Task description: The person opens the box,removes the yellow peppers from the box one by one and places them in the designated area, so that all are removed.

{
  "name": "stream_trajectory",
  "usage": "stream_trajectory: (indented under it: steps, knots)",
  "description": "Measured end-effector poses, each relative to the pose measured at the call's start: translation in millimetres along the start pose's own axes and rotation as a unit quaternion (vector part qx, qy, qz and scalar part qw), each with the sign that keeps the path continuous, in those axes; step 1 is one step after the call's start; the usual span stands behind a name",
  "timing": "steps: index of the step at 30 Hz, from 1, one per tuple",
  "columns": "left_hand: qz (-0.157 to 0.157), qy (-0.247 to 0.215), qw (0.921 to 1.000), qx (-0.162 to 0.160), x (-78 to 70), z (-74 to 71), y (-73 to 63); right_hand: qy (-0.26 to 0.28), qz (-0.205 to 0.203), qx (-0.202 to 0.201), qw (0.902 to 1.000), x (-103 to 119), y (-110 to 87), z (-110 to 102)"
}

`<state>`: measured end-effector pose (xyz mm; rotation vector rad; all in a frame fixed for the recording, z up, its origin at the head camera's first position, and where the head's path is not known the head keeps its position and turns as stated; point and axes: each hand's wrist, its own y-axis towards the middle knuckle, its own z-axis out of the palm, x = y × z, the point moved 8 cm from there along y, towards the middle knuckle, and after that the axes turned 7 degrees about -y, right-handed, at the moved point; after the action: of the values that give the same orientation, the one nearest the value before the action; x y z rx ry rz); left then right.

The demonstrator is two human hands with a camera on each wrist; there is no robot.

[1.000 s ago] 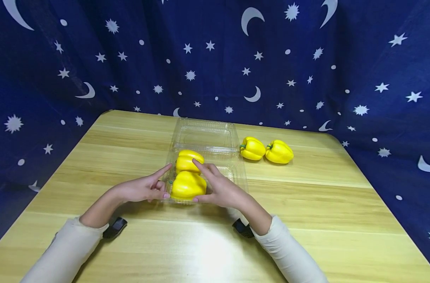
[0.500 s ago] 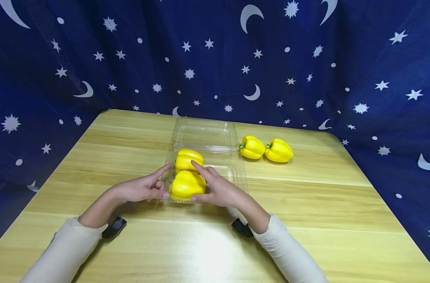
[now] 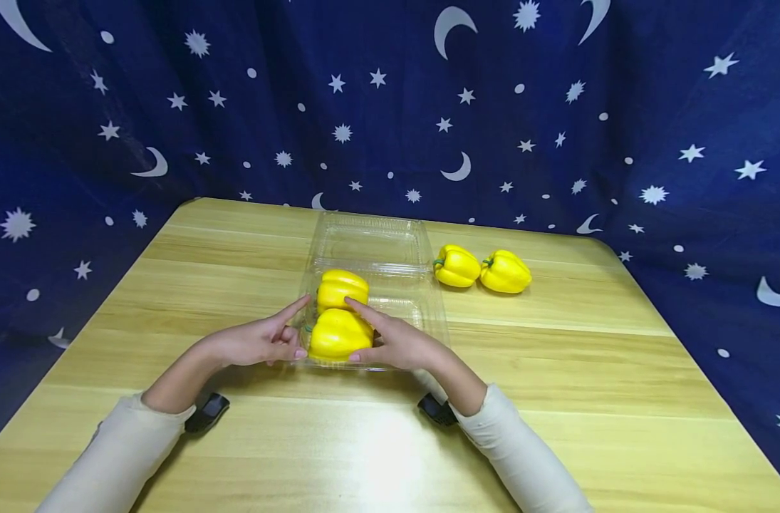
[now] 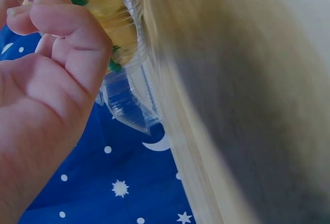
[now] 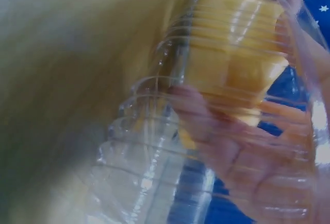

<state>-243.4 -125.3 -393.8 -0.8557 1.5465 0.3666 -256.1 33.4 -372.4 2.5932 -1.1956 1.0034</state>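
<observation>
A clear plastic clamshell box (image 3: 436, 308) lies unfolded on the table, lid (image 3: 372, 239) laid back at the far side. Its left half holds two yellow bell peppers: a near bell pepper (image 3: 335, 336) and a far bell pepper (image 3: 340, 288) behind it. My right hand (image 3: 405, 343) reaches over the box and grips the near pepper, thumb at its front and index finger at its back. At the box's left edge, my left hand (image 3: 258, 343) keeps its index finger stretched along the side and its thumb by the near corner. Its other fingers are bent, as the left wrist view shows.
Two more yellow bell peppers, one nearer the box (image 3: 456, 266) and another (image 3: 506, 272) beside it, lie on the wooden table (image 3: 556, 385) right of the lid. A dark blue curtain (image 3: 390, 107) with moons and stars hangs behind the table.
My right index finger has drawn back slightly toward the near pepper, and the thumb has shifted a little. My left hand and the peppers have stayed in place.
</observation>
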Motion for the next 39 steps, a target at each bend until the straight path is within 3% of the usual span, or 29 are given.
stream_trajectory:
  steps: [4,15,26,39]
  knots:
    - [0.003,0.000,1.0000,0.001,-0.8,1.3,-0.2,0.027,-0.021,-0.008,0.9994,1,1.8,0]
    - [0.006,0.003,1.0000,0.001,-2.1,1.9,-0.7,0.021,-0.048,-0.030,0.9982,3,3.4,-2]
    - [0.002,0.004,1.0000,0.005,-3.6,4.3,0.2,-0.042,-0.082,-0.054,0.9943,10,-3.8,-10]
    - [0.017,0.011,0.9998,0.008,-5.4,5.3,-1.0,-0.023,-0.085,-0.033,0.9956,7,-11.2,-27]
